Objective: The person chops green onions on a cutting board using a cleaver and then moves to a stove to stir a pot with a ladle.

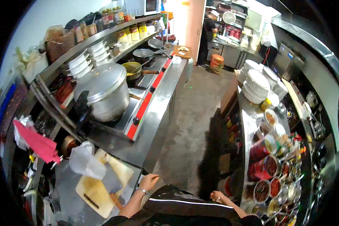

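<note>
Over the edge of the left steel counter (66, 185), my left hand (149, 182) hangs with its fingers loosely curled and nothing visible in it. Nearby, a cleaver with a wooden handle (116, 201) lies across a pale cutting board (86, 188), its blade partly hidden. A second pale board (125, 170) lies behind it. A translucent plastic pitcher (87, 163) rests at the boards' far side and covers part of them. Low in front of my apron (183, 207), my right hand (216, 195) is loosely closed, with no object visible in it.
A large lidded aluminium pot (104, 93) and several pans (143, 53) stand on the left stove. The right counter bears stacked white bowls (257, 83) and sauce containers (262, 192). Concrete floor (183, 124) runs between. A person (209, 34) stands at the far counter.
</note>
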Action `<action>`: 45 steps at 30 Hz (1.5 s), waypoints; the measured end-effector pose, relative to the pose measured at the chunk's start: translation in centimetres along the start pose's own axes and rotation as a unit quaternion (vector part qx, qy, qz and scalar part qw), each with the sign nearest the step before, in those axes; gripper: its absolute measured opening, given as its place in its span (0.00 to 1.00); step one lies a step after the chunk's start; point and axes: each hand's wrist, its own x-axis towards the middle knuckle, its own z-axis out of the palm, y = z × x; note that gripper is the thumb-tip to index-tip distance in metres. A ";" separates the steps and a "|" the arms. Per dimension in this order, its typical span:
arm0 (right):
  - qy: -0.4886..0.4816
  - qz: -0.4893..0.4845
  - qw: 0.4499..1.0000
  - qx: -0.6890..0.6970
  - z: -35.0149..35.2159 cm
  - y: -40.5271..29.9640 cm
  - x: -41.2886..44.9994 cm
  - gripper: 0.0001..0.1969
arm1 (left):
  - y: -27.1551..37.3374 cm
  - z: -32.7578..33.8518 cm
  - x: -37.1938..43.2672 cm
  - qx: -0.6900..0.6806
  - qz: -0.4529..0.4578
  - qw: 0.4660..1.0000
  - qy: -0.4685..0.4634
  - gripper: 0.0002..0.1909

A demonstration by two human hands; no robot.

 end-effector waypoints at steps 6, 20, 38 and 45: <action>-0.019 0.119 0.979 0.167 -5.0 6.8 6.1 0.10 | 9.5 0.7 22.3 -0.048 0.137 0.987 -0.072 0.16; 0.073 0.039 0.914 0.396 -39.0 10.6 40.5 0.11 | 20.8 -0.9 64.8 -0.513 -0.097 0.853 -0.031 0.20; -0.156 -0.187 0.916 0.320 -84.2 -29.6 62.4 0.15 | 18.1 -15.3 108.0 -0.855 0.053 0.386 0.342 0.10; -0.232 -0.215 0.942 0.112 -91.3 -31.9 71.3 0.14 | 21.1 -13.0 104.2 -0.744 -0.111 0.427 0.502 0.15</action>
